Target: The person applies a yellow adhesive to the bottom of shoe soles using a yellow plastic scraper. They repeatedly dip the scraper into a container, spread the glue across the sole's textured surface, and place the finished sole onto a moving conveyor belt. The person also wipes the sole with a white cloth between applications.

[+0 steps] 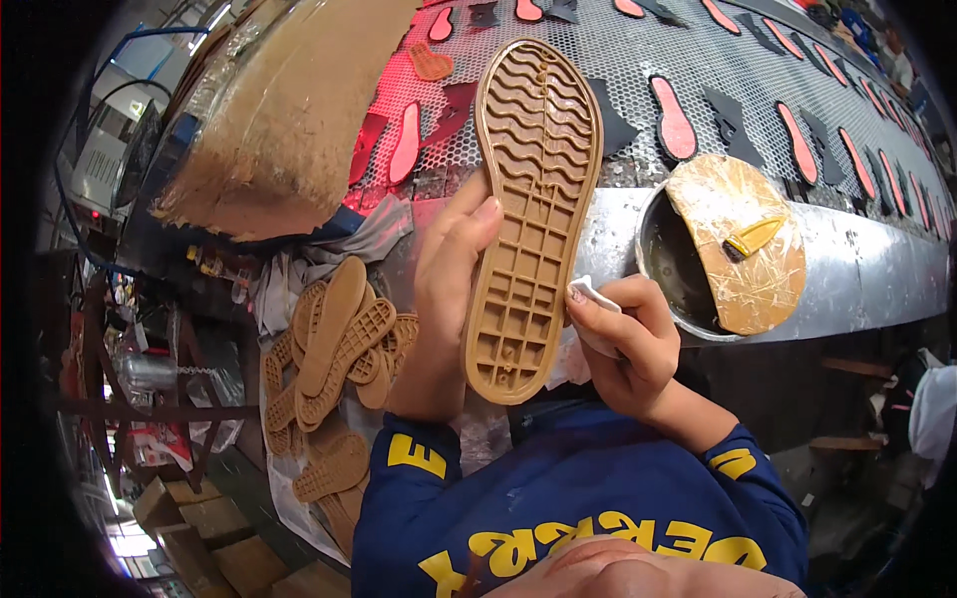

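A tan rubber shoe sole [538,224] is held up in front of me, its hollow, ribbed and gridded side in view. My left hand [451,261] grips it along the left edge, thumb over the rim. At the lower right edge, my right hand [635,341] pinches a folded white cloth [592,295] whose tip is at the sole's side. Part of that cloth is hidden inside the fingers. More tan soles [344,339] lie heaped to the left of my left forearm.
A metal bowl [658,254], partly covered by a cardboard piece [778,279] bearing a small yellow tool [760,237], stands on the metal ledge [867,274]. Beyond, a mesh conveyor [628,90] carries pink insoles [675,120] and black pieces [733,125]. A large brown cover [289,110] rises at left.
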Available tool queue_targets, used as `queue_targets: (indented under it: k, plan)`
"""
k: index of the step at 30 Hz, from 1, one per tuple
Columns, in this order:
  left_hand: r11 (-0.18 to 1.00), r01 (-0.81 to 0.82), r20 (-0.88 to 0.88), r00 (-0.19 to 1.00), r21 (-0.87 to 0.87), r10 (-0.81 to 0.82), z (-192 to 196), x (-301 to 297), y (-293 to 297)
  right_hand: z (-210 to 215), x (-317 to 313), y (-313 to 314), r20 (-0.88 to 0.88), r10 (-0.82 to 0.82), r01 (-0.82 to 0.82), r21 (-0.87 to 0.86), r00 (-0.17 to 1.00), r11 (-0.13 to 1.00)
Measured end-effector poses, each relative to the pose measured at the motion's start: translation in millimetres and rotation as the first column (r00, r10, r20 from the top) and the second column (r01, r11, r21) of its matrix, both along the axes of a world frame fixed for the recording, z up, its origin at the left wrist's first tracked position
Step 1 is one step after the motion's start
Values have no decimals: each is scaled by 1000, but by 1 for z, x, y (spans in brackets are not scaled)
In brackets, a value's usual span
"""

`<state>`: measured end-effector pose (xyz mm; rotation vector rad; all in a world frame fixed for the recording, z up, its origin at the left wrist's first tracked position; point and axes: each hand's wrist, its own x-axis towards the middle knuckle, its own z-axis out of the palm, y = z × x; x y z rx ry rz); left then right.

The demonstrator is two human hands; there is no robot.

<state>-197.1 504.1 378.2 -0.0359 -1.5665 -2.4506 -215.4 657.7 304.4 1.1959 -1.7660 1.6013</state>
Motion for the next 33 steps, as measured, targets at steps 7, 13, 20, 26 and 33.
queue_targets:
  k: [7, 13, 20, 26, 33]
  plan:
    - [999, -21, 4, 1000, 41, 21, 1, -5, -2, -1, 5, -4, -55, -74, 76, 25, 996, 997]
    - [992, -125, -63, 990, -26, 123, -17, -1, -10, -20, 22, -1, -79, -45, 55, 123, 996, 991]
    - [980, -147, -307, 934, 135, 183, -32, -14, 10, -22, 25, 13, 26, -157, 149, 200, 987, 968]
    - [950, -135, -303, 927, 281, 221, -27, -11, 10, -52, 25, 15, -147, -70, 100, 206, 987, 973]
    - [884, -462, -112, 884, -73, 453, -47, -28, -25, -76, -24, 7, -90, -141, 165, 385, 986, 908]
